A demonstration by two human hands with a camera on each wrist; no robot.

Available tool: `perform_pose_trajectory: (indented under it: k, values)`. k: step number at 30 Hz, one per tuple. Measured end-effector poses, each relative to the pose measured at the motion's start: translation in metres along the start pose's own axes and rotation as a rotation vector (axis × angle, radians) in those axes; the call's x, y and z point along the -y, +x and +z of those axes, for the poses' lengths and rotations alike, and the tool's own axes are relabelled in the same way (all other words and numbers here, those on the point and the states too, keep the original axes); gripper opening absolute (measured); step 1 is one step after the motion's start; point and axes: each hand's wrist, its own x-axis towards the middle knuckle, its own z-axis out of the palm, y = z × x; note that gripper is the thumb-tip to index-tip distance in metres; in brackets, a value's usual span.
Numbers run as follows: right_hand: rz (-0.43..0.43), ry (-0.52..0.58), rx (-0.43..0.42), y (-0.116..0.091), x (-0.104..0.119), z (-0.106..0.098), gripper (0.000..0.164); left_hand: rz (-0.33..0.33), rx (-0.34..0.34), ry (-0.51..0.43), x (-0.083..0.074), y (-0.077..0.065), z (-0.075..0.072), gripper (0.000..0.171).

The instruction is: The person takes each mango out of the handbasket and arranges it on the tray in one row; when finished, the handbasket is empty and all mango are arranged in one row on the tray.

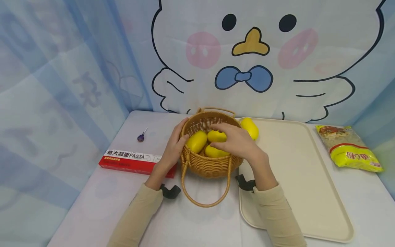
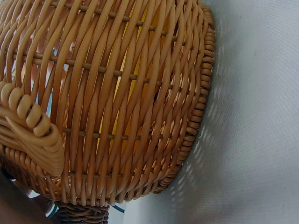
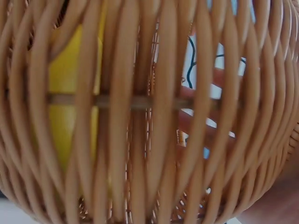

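Note:
A round wicker basket (image 1: 213,166) stands on the table with several yellow oval fruits (image 1: 197,141) inside. My left hand (image 1: 173,147) holds the basket's left side, thumb at the rim. Over the basket's right side reaches my right hand (image 1: 239,140), its fingers and thumb spread apart above the fruits. One fruit (image 1: 217,136) shows between thumb and fingers; whether they touch it is unclear. In the left wrist view, the basket's weave (image 2: 121,93) fills most of the picture. The right wrist view shows the weave (image 3: 159,116) close up, with yellow fruit (image 3: 65,93) behind it.
Right of the basket lies a beige tray (image 1: 293,178) with one yellow fruit (image 1: 250,128) at its far left corner. A noodle bag (image 1: 348,149) is at the far right. On the left are a red-and-white pasta box (image 1: 129,161) and a lollipop (image 1: 141,137).

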Motion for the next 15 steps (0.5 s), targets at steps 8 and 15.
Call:
perform_pose_trajectory:
  k: [8, 15]
  values:
    - [0.01, -0.094, 0.117, 0.01, 0.004, 0.0, 0.061, -0.011, -0.006, 0.01, 0.024, 0.008, 0.001, 0.059]
    - [0.045, -0.165, 0.242, 0.018, 0.007, -0.001, 0.058, 0.018, -0.025, 0.001, 0.041, 0.013, 0.004, 0.058]
